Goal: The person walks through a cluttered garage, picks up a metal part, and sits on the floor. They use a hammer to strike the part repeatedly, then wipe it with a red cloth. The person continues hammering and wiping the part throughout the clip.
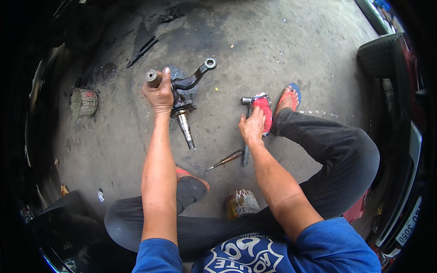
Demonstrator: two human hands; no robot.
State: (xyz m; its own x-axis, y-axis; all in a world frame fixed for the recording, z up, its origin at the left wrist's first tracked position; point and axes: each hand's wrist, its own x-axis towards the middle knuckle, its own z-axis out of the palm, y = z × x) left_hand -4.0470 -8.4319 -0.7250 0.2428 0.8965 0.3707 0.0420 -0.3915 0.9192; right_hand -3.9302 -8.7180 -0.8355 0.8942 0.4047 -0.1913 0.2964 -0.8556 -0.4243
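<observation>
My left hand (159, 96) is wrapped round the upright, pin-like end of a steering knuckle (193, 81), a dark greasy part resting on the floor. Its curved arm ends in a ringed eye at the far right, and a shiny tapered spindle points toward me. To the right, my right hand (252, 127) lies with fingers stretched out over a bunched red cloth (265, 114) and touches it. A hammer (246, 100) lies beside the cloth, partly under my hand, its handle toward me. A screwdriver (231, 158) with a brown handle is near the handle's end.
Pliers (142, 51) lie at the far left on the stained concrete floor (255, 27). A dirty white tub (84, 102) stands on the left; another grimy can (241, 204) sits between my legs. My sandalled foot (290, 96) is right of the cloth. Tyres and car parts line the edges.
</observation>
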